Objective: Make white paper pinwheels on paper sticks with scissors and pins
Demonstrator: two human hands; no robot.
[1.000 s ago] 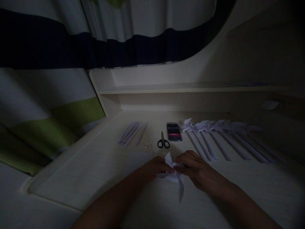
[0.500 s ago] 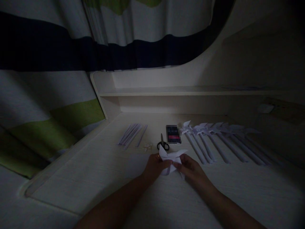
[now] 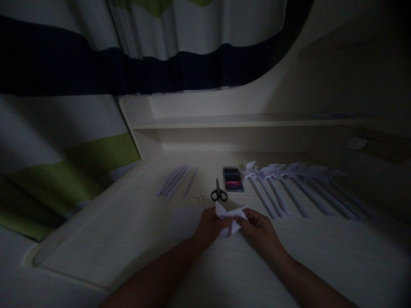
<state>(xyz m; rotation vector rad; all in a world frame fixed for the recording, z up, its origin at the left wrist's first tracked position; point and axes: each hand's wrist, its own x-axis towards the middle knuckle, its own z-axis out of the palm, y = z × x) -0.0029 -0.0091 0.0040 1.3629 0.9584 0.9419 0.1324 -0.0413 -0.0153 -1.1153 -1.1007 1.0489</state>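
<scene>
Between my two hands is a folded white paper pinwheel (image 3: 230, 230), its pointed blades standing up at the far side. My left hand (image 3: 210, 222) grips its left side, thumb pressed on the middle. From the right, my right hand (image 3: 258, 224) pinches it with thumb and fingers; the undersides of the fingers are hidden. Just beyond the paper lies a pair of black-handled scissors (image 3: 218, 194), blades pointing away. A flat stack or sheet of white paper (image 3: 186, 220) rests beside my left hand, partly covered by it.
Several finished paper pinwheels on rolled sticks (image 3: 297, 199) lie in a row at the right. Thin paper sticks (image 3: 175, 180) are bunched at the left, near small pale pieces (image 3: 198, 197). A dark, blurred-out phone-like object (image 3: 233, 179) lies behind the scissors. A shelf (image 3: 224, 122) spans the back.
The right-hand blade of the pinwheel has been drawn in towards the centre, and my fingers have shifted slightly on the paper. The view has tilted a little.
</scene>
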